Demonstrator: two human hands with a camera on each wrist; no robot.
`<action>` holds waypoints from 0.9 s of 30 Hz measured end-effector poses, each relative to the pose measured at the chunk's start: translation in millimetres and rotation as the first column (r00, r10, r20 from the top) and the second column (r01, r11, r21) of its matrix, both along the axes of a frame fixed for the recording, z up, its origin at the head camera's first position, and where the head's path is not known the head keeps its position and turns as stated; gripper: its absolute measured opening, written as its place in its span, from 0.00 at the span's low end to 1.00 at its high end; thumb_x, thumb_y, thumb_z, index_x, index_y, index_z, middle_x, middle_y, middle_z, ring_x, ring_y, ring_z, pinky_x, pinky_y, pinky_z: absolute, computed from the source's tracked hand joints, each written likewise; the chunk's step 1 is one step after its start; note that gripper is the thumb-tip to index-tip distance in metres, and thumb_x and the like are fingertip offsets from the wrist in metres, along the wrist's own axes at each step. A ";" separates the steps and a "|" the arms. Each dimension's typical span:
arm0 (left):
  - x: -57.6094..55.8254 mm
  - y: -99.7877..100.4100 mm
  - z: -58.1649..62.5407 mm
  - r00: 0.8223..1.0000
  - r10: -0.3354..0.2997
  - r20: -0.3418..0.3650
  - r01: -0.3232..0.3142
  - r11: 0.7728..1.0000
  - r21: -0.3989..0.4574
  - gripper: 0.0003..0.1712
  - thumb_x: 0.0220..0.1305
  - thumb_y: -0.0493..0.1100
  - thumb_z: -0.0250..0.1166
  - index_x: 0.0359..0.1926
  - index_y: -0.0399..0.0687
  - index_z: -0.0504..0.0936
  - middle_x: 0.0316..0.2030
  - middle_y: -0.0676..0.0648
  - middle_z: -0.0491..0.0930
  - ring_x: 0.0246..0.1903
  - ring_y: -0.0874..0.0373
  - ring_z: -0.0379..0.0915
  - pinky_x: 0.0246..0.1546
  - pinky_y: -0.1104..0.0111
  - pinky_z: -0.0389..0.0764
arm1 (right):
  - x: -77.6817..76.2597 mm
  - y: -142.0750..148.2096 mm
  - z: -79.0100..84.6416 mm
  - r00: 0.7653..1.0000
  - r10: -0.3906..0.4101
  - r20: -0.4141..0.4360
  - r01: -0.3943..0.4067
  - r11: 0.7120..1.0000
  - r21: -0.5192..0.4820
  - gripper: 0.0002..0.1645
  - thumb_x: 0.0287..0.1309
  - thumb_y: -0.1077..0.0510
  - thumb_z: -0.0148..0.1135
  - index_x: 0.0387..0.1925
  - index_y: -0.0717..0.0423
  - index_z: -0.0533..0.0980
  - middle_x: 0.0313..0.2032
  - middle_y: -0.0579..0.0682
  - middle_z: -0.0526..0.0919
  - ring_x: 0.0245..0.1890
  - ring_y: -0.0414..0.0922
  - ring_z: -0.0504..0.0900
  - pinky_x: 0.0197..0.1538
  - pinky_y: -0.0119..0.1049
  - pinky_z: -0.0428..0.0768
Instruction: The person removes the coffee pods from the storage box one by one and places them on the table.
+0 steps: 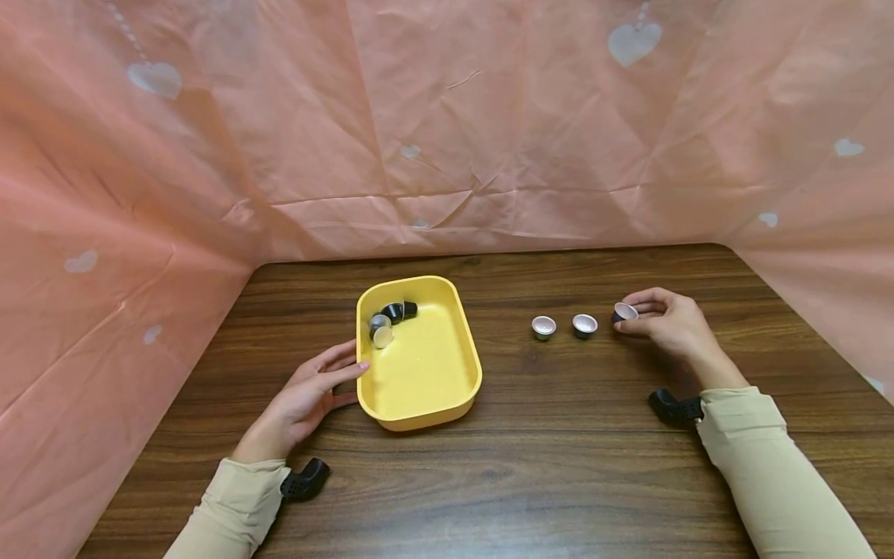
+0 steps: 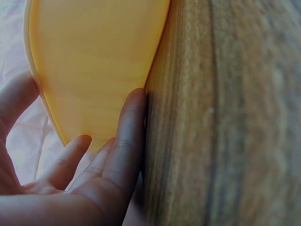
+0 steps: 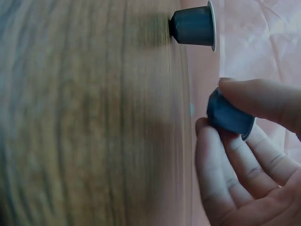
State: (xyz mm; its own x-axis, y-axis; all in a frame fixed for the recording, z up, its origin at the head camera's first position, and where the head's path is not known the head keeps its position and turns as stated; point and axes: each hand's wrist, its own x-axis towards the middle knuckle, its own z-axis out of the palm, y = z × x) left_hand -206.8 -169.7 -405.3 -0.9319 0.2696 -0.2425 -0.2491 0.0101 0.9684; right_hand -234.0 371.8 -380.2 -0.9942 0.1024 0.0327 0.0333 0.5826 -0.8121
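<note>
My right hand (image 1: 673, 330) pinches a dark blue coffee capsule (image 3: 230, 113) between thumb and fingers, its pale lid facing up in the head view. To its left two more coffee capsules stand lid up on the table: a dark one (image 1: 584, 327) nearest the hand and a greenish one (image 1: 543, 328) beyond it. At the left side of a yellow tray (image 1: 466, 341) is my left hand (image 1: 307, 400), its thumb at the rim and fairly straight fingers against the outer wall. Inside the tray, several black and grey capsules (image 1: 393, 313) lie bunched along its left wall.
Everything stands on a dark wood-grain table (image 1: 559, 466). Pink cloth with white hearts (image 1: 461, 116) hangs behind the table and along both sides. A black wrist mount (image 1: 305, 480) sits on the left wrist, another mount (image 1: 673, 407) on the right.
</note>
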 end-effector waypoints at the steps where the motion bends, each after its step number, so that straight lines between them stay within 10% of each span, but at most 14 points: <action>1: 0.0 0.0 0.1 1.000 0.001 0.000 -0.001 1.000 -0.001 0.41 0.78 0.43 0.65 0.84 0.46 0.59 0.81 0.37 0.63 0.58 0.65 0.80 0.62 0.60 0.84 | -0.1 0.1 -0.4 1.000 0.003 0.005 -0.003 1.000 0.009 0.34 0.61 0.53 0.81 0.62 0.61 0.77 0.36 0.22 0.84 0.36 0.24 0.81 0.41 0.23 0.80; 27: 0.3 -0.1 0.2 1.000 -0.006 -0.005 0.005 1.000 -0.021 0.41 0.78 0.44 0.65 0.84 0.46 0.59 0.81 0.38 0.63 0.59 0.64 0.78 0.63 0.59 0.83 | -0.9 0.2 -6.2 0.999 0.008 0.042 -0.014 0.989 0.150 0.35 0.54 0.56 0.84 0.61 0.63 0.79 0.54 0.60 0.88 0.36 0.27 0.79 0.39 0.25 0.77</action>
State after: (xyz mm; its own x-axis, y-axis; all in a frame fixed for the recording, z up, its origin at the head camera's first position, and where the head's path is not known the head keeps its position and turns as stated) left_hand -206.4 -169.7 -405.1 -0.9317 0.2698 -0.2431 -0.2438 0.0313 0.9693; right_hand -234.9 372.0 -386.4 -0.9961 0.0884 0.0063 0.0575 0.6982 -0.7136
